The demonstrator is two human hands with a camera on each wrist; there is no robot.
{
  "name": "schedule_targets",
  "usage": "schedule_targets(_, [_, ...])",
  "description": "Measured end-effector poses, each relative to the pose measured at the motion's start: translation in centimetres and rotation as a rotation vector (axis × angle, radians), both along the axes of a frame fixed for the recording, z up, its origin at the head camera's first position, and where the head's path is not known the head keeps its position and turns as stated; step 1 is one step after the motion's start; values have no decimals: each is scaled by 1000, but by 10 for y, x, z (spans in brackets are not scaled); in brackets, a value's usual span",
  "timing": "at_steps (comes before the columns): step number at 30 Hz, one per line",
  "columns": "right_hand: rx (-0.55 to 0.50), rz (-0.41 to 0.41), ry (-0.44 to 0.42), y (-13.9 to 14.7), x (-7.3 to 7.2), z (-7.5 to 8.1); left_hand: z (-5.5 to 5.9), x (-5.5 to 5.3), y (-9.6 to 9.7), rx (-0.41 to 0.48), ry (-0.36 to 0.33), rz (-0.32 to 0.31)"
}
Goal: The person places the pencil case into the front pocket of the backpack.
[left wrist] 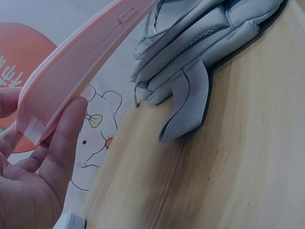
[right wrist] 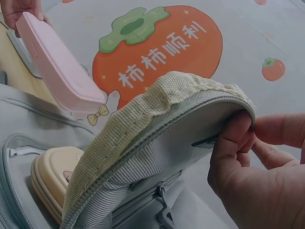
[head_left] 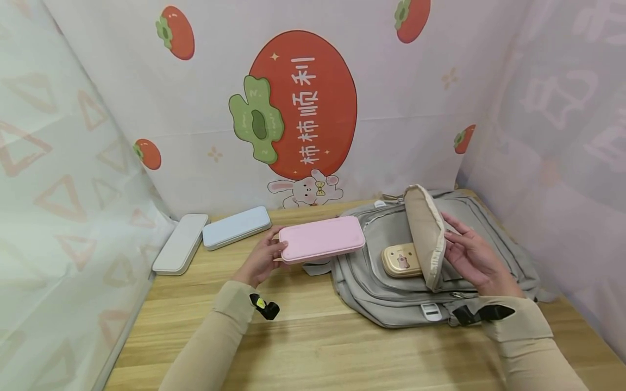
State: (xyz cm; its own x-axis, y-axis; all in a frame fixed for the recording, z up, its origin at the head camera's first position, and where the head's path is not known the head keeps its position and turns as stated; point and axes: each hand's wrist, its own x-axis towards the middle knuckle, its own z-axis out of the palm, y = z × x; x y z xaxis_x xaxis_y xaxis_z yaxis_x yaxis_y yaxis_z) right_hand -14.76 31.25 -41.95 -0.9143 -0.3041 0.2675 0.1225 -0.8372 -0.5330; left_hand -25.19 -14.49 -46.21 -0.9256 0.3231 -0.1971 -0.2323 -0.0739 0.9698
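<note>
My left hand [head_left: 264, 256] grips the left end of a pink pencil case [head_left: 323, 239], thumb on top and fingers beneath. The case is held up, its far end overlapping the edge of a grey backpack [head_left: 362, 293] in the head view. With thumb and fingers my right hand [head_left: 474, 255] pinches the edge of the backpack's front pocket flap [head_left: 424, 233], lifting it upright. A zipper runs along that flap edge in the right wrist view. Inside the opened pocket lies a yellow case [head_left: 401, 260] with a small bear picture, partly hidden behind the flap.
At the left of the wooden table [head_left: 313, 347] lie a white case [head_left: 182, 244] and a light blue case [head_left: 237, 227]. A grey strap [left wrist: 188, 102] hangs from the backpack onto the table. Behind stands a printed cloth backdrop [head_left: 210, 98].
</note>
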Motion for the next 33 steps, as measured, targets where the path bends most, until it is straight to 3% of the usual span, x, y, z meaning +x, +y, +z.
schedule_targets(20, [-5, 0, 5, 3, -1, 3, 5, 0, 31, -28, -31, 31])
schedule_targets(33, [10, 13, 1, 0, -2, 6, 3, -8, 52, -14, -17, 25])
